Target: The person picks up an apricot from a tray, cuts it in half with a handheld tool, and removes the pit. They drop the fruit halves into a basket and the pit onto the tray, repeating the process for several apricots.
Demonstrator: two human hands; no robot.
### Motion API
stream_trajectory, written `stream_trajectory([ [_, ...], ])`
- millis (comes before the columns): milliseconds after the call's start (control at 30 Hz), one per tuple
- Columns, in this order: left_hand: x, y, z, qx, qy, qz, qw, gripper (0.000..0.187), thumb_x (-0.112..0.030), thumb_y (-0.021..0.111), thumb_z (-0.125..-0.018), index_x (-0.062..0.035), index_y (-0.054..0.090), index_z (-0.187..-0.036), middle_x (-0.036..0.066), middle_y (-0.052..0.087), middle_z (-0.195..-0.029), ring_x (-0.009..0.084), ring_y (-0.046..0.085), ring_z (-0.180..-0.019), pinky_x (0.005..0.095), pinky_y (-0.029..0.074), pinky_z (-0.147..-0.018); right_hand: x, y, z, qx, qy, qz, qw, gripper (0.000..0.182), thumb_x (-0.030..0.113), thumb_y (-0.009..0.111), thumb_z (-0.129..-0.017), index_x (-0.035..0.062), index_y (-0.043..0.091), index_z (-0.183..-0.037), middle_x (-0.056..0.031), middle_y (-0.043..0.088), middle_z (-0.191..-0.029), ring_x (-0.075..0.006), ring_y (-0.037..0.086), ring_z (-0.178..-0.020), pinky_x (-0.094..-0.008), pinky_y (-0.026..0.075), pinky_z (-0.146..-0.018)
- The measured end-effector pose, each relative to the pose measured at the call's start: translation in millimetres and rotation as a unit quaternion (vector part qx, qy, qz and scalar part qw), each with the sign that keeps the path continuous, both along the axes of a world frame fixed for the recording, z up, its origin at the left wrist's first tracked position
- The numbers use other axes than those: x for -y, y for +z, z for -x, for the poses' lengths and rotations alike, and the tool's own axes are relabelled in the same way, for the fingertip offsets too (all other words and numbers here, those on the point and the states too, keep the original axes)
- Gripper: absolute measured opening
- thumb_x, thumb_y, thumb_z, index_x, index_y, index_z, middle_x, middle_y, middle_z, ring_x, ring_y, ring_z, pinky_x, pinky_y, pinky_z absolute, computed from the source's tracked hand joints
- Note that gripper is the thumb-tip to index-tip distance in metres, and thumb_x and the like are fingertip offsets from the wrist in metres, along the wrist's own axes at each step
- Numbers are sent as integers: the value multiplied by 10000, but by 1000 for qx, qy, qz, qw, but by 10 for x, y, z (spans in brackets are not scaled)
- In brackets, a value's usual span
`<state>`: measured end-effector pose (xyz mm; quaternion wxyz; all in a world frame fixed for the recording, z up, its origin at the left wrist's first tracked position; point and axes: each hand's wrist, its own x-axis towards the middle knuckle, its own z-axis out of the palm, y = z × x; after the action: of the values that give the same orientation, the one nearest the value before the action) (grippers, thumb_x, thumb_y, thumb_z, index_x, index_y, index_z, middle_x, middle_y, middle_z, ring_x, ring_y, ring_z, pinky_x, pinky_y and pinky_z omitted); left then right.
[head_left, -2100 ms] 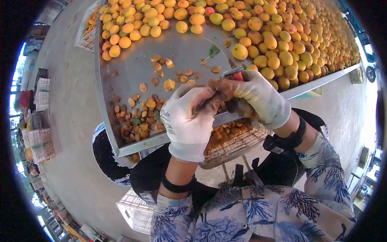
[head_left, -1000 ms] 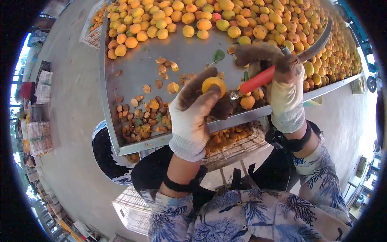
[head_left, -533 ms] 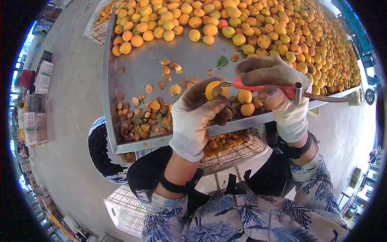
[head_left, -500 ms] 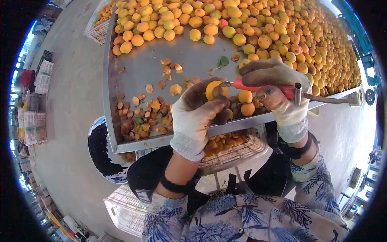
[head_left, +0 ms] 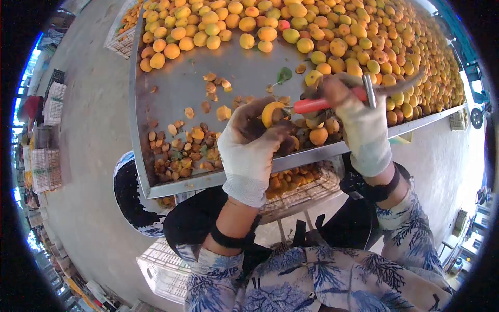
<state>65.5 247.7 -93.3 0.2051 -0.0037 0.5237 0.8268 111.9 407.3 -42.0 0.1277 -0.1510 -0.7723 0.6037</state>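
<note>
My left hand [head_left: 252,151], in a stained white glove, pinches an orange fruit [head_left: 271,114] between thumb and fingers over the tray's near edge. Gloved as well, my right hand [head_left: 358,119] is closed round a tool with a red handle [head_left: 312,106] and a metal tube at its back end. The tool's tip meets the right side of the fruit, where a brown part shows. Below the hands lie a few whole fruits [head_left: 318,136]. Pits and torn fruit pieces [head_left: 195,148] are scattered to the left in the metal tray [head_left: 136,104].
A large heap of orange and yellow fruit [head_left: 364,41] fills the tray's back and right. Under the near edge stands a crate of fruit pieces [head_left: 293,200]. A round tub [head_left: 136,197] and a white crate [head_left: 163,268] are at the lower left. A green leaf [head_left: 284,75] lies in the tray.
My right hand has shifted slightly left, and the tool's rear end has swung upward. The fruit in my left hand now shows a wider opening around its brown part. The view has shifted slightly.
</note>
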Motion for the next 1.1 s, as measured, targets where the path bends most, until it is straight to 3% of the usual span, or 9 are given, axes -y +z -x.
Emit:
stream_trajectory([
  [200,36,101,16,117,-103,-39,987,301,40,673,-814,47,578,-1099,139,682,-868,204,679,-652,306,559,-540,-98,-405,108,1,-55,446,893,360,290,563,-974,53,543,-1244,-99,653,-1007,-218,678,-780,-333,592,-614],
  [400,61,-89,30,126,-83,-81,985,312,-229,670,-904,23,577,-1062,143,664,-751,218,658,-583,307,504,-466,36,-452,150,32,-123,452,883,418,314,536,-993,78,473,-1333,-94,621,-1128,-210,655,-895,-333,557,-681],
  [533,86,-119,31,248,-36,-128,959,349,-285,628,-930,29,579,-1074,158,665,-759,226,649,-573,305,496,-463,-206,-420,207,-89,-82,161,980,432,340,525,-994,2,547,-1260,-118,668,-1044,-230,670,-843,-340,541,-736],
  [633,140,1,24,16,-201,104,974,201,-118,601,-875,53,644,-972,74,667,-862,153,639,-817,278,509,-790,-454,-205,156,-11,-83,-89,992,426,303,652,-901,-55,620,-1129,-63,681,-773,-160,656,-737,-287,524,-690],
  [733,67,-62,-99,-86,-387,125,909,237,-25,607,-842,58,644,-1061,80,690,-956,142,635,-903,281,502,-840,-430,-10,88,62,-129,-108,984,266,219,612,-890,-31,693,-937,-37,640,-662,-78,604,-608,-245,491,-539],
  [767,50,-51,-123,-87,-402,141,900,298,26,626,-812,54,647,-1108,89,697,-1004,126,627,-938,268,496,-854,-500,-49,77,100,-117,-174,973,296,251,660,-847,-31,699,-930,-75,666,-676,-145,645,-616,-295,518,-579],
  [900,43,-25,-109,-58,-320,164,931,263,-16,636,-839,55,656,-1092,69,693,-985,106,619,-909,256,493,-839,-557,-363,54,235,72,-384,890,387,394,709,-754,46,729,-921,-171,692,-807,-328,676,-801,-433,530,-742],
  [1033,43,-35,-69,-1,-229,133,964,248,26,624,-857,47,644,-1103,69,703,-939,97,639,-879,235,511,-790,-456,-610,39,312,135,-470,815,361,392,709,-748,45,730,-846,-173,691,-801,-347,674,-803,-421,532,-724],
  [1100,47,-38,-67,5,-196,108,975,374,71,630,-814,48,596,-1186,106,664,-1069,125,634,-945,251,511,-837,-478,-533,79,311,120,-403,852,377,391,724,-744,24,721,-826,-153,693,-765,-319,679,-760,-399,532,-701],
])
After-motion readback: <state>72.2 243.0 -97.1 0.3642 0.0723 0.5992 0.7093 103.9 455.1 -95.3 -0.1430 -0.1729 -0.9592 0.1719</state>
